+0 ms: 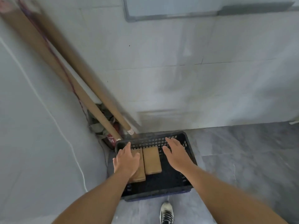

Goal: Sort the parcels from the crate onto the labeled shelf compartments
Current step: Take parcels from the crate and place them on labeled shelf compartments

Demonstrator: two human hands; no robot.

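A black plastic crate (186,143) sits on the grey floor in a corner. Two flat brown parcels lie side by side inside it. My left hand (126,160) rests flat on the left parcel (139,173), fingers spread, covering most of it. The right parcel (152,160) lies uncovered. My right hand (175,153) hovers open over the right half of the crate, just beside the right parcel and holding nothing. No shelf is in view.
Two long cardboard tubes (68,68) lean into the corner behind the crate, above a red object (111,137) and rubble. White walls stand left and ahead. A white cable (48,110) runs down the left wall. My shoe (166,213) stands before the crate.
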